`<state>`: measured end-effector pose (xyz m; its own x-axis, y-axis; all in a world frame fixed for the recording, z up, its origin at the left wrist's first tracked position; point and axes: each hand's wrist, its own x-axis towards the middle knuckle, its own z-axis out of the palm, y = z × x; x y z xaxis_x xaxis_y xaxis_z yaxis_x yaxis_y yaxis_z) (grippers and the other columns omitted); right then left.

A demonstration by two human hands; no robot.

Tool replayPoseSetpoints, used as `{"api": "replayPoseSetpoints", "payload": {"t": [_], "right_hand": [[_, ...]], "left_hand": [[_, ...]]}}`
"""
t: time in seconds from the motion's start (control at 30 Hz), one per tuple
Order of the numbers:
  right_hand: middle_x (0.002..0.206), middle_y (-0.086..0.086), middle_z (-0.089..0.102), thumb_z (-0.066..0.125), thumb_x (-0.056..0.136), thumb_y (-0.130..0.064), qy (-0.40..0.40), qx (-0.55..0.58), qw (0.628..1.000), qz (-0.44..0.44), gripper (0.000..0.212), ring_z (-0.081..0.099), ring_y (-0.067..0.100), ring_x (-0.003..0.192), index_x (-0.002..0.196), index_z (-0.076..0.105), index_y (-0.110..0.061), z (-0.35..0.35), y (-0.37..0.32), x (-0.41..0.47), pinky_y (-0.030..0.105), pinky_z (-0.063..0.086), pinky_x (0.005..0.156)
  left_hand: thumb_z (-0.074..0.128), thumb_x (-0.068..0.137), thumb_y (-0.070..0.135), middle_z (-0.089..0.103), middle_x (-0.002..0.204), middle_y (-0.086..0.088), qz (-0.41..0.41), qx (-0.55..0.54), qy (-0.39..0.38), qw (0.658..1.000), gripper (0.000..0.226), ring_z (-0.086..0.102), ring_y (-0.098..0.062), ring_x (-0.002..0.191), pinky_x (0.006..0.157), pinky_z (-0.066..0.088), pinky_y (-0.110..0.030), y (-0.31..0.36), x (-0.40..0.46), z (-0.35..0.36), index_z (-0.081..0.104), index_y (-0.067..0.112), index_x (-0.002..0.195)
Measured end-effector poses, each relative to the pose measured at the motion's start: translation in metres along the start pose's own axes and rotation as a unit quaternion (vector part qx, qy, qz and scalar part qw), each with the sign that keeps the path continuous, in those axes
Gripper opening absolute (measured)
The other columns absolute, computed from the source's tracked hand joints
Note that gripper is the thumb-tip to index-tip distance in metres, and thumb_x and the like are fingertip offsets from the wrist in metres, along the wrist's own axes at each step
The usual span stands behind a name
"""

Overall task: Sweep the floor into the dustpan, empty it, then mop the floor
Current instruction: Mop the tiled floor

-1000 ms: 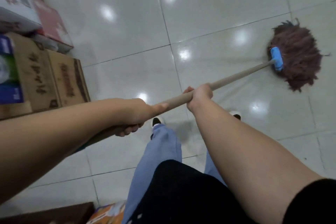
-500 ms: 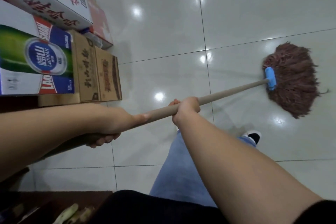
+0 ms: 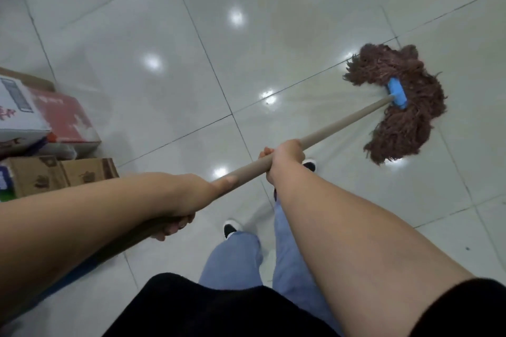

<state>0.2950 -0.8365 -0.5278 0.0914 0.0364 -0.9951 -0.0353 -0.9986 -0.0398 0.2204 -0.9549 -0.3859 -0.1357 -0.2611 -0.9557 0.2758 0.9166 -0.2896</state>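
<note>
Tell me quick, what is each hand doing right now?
Left hand: closed around the mop handle, near its end.
Right hand: closed around the handle, further along.

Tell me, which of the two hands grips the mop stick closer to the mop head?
The right hand, further along the stick toward the brown mop head; the left hand holds nearer the body.

Even, fairly bright indoor light falls from overhead, thrown back by the glossy pale grey tiled floor (image 3: 137, 35) as a scatter of small white glare spots, one just left of the shaggy brown string mop head (image 3: 405, 107) and another under its near edge. Shadows are soft and faint. The stacked cardboard boxes (image 3: 54, 145) far left of the mop head are smeared with motion blur. Tile joints bow outward toward the frame edges, a wide-angle distortion.
</note>
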Motion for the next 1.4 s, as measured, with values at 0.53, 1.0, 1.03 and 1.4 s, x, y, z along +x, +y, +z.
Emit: {"api": "replayPoseSetpoints", "payload": {"t": [0.53, 1.0, 1.03, 1.4], "right_hand": [[0.062, 0.011, 0.049, 0.034, 0.099, -0.026, 0.007, 0.018, 0.999, -0.033, 0.018, 0.046, 0.019, 0.048, 0.099, 0.041, -0.009, -0.054, -0.355, 0.037, 0.020, 0.044, 0.031], [0.066, 0.012, 0.046, 0.026, 0.101, -0.021, 0.033, -0.005, 0.998, -0.052, 0.014, 0.041, 0.018, 0.049, 0.101, 0.034, -0.009, -0.112, -0.609, 0.056, 0.024, 0.045, 0.027], [0.066, 0.012, 0.046, 0.026, 0.101, -0.022, 0.036, -0.004, 0.998, -0.052, 0.014, 0.041, 0.018, 0.049, 0.102, 0.034, -0.010, -0.121, -0.624, 0.056, 0.024, 0.045, 0.027], [0.066, 0.010, 0.045, 0.026, 0.101, -0.023, -0.019, -0.019, 0.996, -0.084, 0.016, 0.043, 0.016, 0.052, 0.105, 0.033, -0.009, -0.256, -0.835, 0.071, 0.021, 0.044, 0.026]], "left_hand": [[0.027, 0.086, 0.071, 0.042, 0.044, -0.001, 0.110, 0.026, 0.036, 0.993, 0.063, 0.038, -0.011, 0.030, 0.032, 0.031, -0.011, 0.351, -0.093, -0.058, 0.037, 0.014, 0.062], [0.043, 0.081, 0.068, 0.041, 0.037, 0.000, 0.133, -0.055, -0.143, 0.979, 0.061, 0.039, -0.013, 0.028, 0.035, 0.035, -0.013, 0.588, -0.129, -0.087, 0.042, 0.013, 0.056], [0.045, 0.081, 0.067, 0.040, 0.037, 0.000, 0.132, -0.078, -0.152, 0.977, 0.060, 0.038, -0.013, 0.028, 0.034, 0.034, -0.013, 0.603, -0.134, -0.081, 0.042, 0.013, 0.056], [0.048, 0.082, 0.064, 0.036, 0.039, 0.003, 0.117, -0.163, -0.159, 0.967, 0.054, 0.032, -0.008, 0.026, 0.031, 0.029, -0.009, 0.828, -0.215, 0.006, 0.043, 0.013, 0.064]]}}
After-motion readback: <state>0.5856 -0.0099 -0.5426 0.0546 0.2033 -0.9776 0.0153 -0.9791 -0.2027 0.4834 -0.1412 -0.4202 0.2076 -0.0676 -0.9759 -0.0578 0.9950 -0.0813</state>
